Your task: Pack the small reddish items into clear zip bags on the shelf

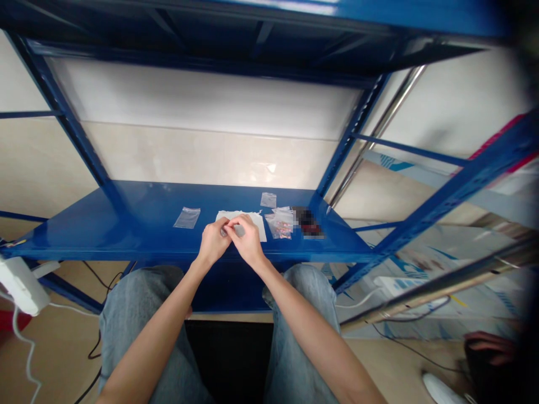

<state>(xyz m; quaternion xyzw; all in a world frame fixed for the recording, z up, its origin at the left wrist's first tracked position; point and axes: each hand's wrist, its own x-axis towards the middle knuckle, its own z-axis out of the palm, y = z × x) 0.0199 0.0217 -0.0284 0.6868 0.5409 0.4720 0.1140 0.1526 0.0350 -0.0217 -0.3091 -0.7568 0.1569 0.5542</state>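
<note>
My left hand [214, 240] and my right hand [245, 237] meet at the fingertips above a white paper sheet [258, 224] near the shelf's front edge. Both have thumb and forefinger pinched on something small and clear, perhaps a plastic bag, too small to make out. One clear zip bag [187, 217] lies flat to the left, and another [268, 200] sits behind the sheet on the right. Just right of the paper are clear bags with small reddish-brown pieces [281, 223]. Beside them lies a dark, pixelated item [309, 223].
The blue metal shelf [143, 219] has upright posts at both sides and an upper shelf [236, 39] overhead. A white power strip [24, 286] hangs at the left edge, with cables below. My knees are under the front edge.
</note>
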